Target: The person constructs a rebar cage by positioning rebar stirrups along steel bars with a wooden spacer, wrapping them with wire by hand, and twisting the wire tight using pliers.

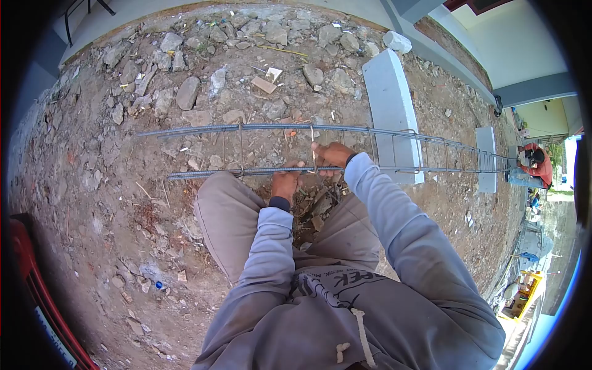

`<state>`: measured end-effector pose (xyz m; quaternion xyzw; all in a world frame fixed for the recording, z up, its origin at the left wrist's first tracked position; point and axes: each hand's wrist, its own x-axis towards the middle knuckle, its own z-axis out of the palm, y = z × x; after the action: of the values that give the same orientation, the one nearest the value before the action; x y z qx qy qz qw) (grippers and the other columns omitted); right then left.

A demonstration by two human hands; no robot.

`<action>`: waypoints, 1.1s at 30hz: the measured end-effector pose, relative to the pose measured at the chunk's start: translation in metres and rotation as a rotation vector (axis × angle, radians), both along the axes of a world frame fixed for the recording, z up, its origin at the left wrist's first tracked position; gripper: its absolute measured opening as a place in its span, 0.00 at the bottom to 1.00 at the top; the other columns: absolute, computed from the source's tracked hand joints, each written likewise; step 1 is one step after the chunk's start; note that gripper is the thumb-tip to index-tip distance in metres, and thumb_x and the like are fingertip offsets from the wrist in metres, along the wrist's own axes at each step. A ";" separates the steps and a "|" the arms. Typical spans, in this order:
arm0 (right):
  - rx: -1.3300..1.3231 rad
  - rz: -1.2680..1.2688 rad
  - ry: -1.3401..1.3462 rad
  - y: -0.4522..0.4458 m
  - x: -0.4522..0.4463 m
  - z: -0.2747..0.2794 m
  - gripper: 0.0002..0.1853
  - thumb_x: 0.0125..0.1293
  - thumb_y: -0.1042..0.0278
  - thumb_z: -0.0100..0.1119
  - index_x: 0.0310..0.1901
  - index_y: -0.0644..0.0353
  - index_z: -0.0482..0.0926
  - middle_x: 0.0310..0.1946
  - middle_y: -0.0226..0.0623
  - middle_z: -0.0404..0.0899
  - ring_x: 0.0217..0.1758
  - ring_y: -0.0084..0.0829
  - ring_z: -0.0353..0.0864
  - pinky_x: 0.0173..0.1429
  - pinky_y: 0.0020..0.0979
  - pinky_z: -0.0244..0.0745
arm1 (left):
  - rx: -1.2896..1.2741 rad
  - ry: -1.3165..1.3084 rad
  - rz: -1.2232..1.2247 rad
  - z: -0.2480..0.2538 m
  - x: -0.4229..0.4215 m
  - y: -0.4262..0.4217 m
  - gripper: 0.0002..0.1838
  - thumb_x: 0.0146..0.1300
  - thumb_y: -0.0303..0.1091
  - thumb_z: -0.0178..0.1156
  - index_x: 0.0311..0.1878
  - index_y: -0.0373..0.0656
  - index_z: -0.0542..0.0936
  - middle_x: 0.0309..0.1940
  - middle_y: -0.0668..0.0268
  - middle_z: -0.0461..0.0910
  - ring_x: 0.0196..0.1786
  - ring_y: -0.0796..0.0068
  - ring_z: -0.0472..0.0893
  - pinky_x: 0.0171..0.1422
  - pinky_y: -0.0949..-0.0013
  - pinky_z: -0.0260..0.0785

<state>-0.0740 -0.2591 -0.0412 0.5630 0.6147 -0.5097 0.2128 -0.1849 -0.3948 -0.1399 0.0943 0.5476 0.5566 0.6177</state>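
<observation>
A long cage of steel rebar (pixel 271 127) runs left to right in front of me, its bars tied by thin square stirrups (pixel 242 148). My left hand (pixel 285 185) is at the near bars, its fingers curled round them beside my knee. Just to its right, my right hand (pixel 334 155) reaches across the near bars. Its fingers close on a lighter-coloured stirrup (pixel 313 137) that spans between the far and near bars. Part of the right fingers is hidden behind the bars and the hand itself.
A pale grey block (pixel 393 98) supports the cage on the right, and a second block (pixel 486 142) stands farther along. Another person (pixel 538 165) in red crouches at the far end. Broken stones (pixel 187 92) litter the ground. A red vehicle edge (pixel 37 290) shows lower left.
</observation>
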 end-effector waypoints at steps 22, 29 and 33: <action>0.772 0.341 0.064 -0.072 0.014 -0.034 0.19 0.58 0.54 0.59 0.40 0.64 0.76 0.37 0.52 0.79 0.45 0.51 0.79 0.49 0.47 0.74 | -0.001 1.130 -0.485 0.078 -0.033 -0.029 0.18 0.60 0.50 0.56 0.37 0.46 0.84 0.28 0.49 0.80 0.34 0.43 0.79 0.39 0.49 0.71; 0.815 0.317 0.129 -0.081 0.009 -0.026 0.14 0.53 0.63 0.58 0.36 0.65 0.77 0.33 0.55 0.80 0.39 0.53 0.81 0.45 0.49 0.75 | -0.009 1.671 -0.903 0.067 -0.054 0.029 0.16 0.60 0.49 0.55 0.34 0.48 0.85 0.35 0.54 0.83 0.39 0.50 0.81 0.47 0.52 0.71; 0.850 0.258 0.157 -0.083 0.010 -0.033 0.14 0.49 0.64 0.58 0.35 0.66 0.78 0.34 0.54 0.80 0.39 0.53 0.82 0.45 0.48 0.76 | 0.229 1.511 -1.199 -0.057 -0.072 0.068 0.19 0.59 0.51 0.53 0.35 0.48 0.86 0.38 0.56 0.83 0.40 0.49 0.81 0.49 0.52 0.72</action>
<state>-0.0638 -0.3418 -0.0741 0.4787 0.8490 -0.2225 -0.0228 -0.2568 -0.3265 -0.1970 0.7498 0.6034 -0.0080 0.2713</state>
